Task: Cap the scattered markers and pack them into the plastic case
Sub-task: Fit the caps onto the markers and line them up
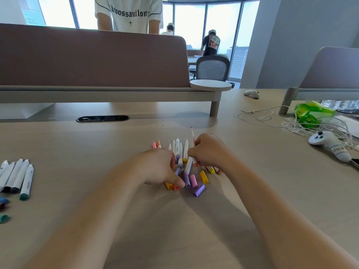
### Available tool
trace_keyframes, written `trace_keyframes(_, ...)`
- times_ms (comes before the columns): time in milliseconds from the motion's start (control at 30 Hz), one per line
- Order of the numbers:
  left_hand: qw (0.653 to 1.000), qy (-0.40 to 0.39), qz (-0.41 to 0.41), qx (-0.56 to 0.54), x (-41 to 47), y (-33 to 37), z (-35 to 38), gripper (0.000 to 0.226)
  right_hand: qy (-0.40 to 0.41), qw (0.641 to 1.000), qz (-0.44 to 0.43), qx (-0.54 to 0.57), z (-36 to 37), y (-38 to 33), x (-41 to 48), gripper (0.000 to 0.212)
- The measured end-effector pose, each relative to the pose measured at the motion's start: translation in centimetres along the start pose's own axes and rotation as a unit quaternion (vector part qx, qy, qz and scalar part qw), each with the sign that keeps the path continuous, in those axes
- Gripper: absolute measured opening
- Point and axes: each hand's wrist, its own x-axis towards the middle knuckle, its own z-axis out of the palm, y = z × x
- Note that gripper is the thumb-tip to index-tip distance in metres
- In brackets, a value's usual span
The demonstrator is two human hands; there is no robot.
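Note:
Several white markers (pixel 177 150) with pastel ends lie bunched at the middle of the desk. Loose caps lie in front of them: purple (pixel 199 190), pink (pixel 193 181), yellow (pixel 204 176) and orange (pixel 168 186). My right hand (pixel 210 150) grips one uncapped white marker (pixel 189 162), its fine tip pointing up and away. My left hand (pixel 161 167) rests on the pile, fingers curled over markers and caps, thumb by the orange cap; what it holds is hidden. A second group of markers (pixel 17 177) with dark ends lies at the far left. No plastic case is in view.
Dark loose caps (pixel 3 218) lie at the left edge. A white game controller (pixel 328 145), tangled white cables (pixel 291 121) and a green packet (pixel 310 113) sit at the right. A desk divider (pixel 93 59) rises behind, with a person standing beyond it.

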Motion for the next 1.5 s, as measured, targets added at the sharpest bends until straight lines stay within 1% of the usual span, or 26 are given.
trace_keyframes(133,1.0,0.005,-0.007,0.012,0.4,-0.2,0.6,0.048,0.013,0.999,-0.029,0.034,-0.3,0.1,-0.3,0.012)
trace_keyframes(233,1.0,0.004,-0.008,0.013,0.6,-0.3,0.8,0.044,0.023,0.997,-0.044,0.058,-0.2,0.2,-0.4,0.013)
trace_keyframes(367,1.0,0.01,-0.009,0.004,0.9,-0.2,0.8,0.038,0.034,0.996,-0.05,0.059,-0.2,0.2,-0.4,0.013)
trace_keyframes(467,0.998,0.046,-0.004,-0.045,0.7,-0.4,0.4,0.034,0.042,0.996,-0.053,0.063,-0.2,0.1,-0.6,0.015)
trace_keyframes(567,0.985,0.101,-0.004,-0.143,0.8,-1.0,-0.6,0.023,0.042,0.994,-0.061,0.077,-0.4,-0.1,-0.7,0.019)
trace_keyframes(600,0.974,0.118,-0.014,-0.196,1.0,-1.3,-0.7,0.02,0.036,0.994,-0.065,0.076,-0.5,-0.1,-0.7,0.021)
trace_keyframes(633,0.955,0.127,-0.029,-0.267,1.3,-1.6,-0.7,0.02,0.029,0.994,-0.069,0.077,-0.5,-0.2,-0.8,0.023)
trace_keyframes(667,0.925,0.129,-0.043,-0.355,1.6,-2.0,-0.6,0.02,0.019,0.994,-0.075,0.079,-0.6,-0.3,-1.0,0.025)
trace_keyframes(733,0.848,0.128,-0.058,-0.511,2.2,-2.6,-0.3,0.019,-0.013,0.992,-0.088,0.085,-0.7,-0.6,-1.6,0.026)
trace_keyframes(800,0.782,0.14,-0.068,-0.604,2.5,-3.1,0.0,0.019,-0.067,0.986,-0.099,0.114,-1.0,-1.0,-2.2,0.024)
trace_keyframes(833,0.756,0.148,-0.072,-0.633,2.6,-3.3,0.1,0.02,-0.099,0.981,-0.103,0.13,-1.1,-1.2,-2.6,0.022)
trace_keyframes(900,0.724,0.158,-0.073,-0.667,2.5,-3.5,0.1,0.018,-0.145,0.972,-0.112,0.148,-1.2,-1.4,-3.0,0.017)
trace_keyframes(1000,0.702,0.178,-0.082,-0.684,2.3,-3.6,0.0,0.011,-0.176,0.966,-0.12,0.146,-1.0,-1.4,-3.1,0.015)
trace_keyframes(1067,0.698,0.188,-0.085,-0.686,2.3,-3.5,-0.1,0.008,-0.193,0.964,-0.125,0.136,-1.0,-1.3,-3.0,0.015)
trace_keyframes(1200,0.711,0.187,-0.077,-0.673,2.1,-3.2,-0.2,0.008,-0.204,0.965,-0.136,0.095,-0.8,-1.4,-3.1,0.017)
trace_keyframes(1333,0.735,0.192,-0.068,-0.646,1.9,-2.9,-0.2,0.009,-0.193,0.969,-0.137,0.073,-0.7,-1.4,-3.1,0.019)
trace_keyframes(1500,0.769,0.195,-0.057,-0.607,2.0,-2.5,0.0,0.009,-0.169,0.973,-0.132,0.085,-0.6,-1.4,-2.8,0.02)
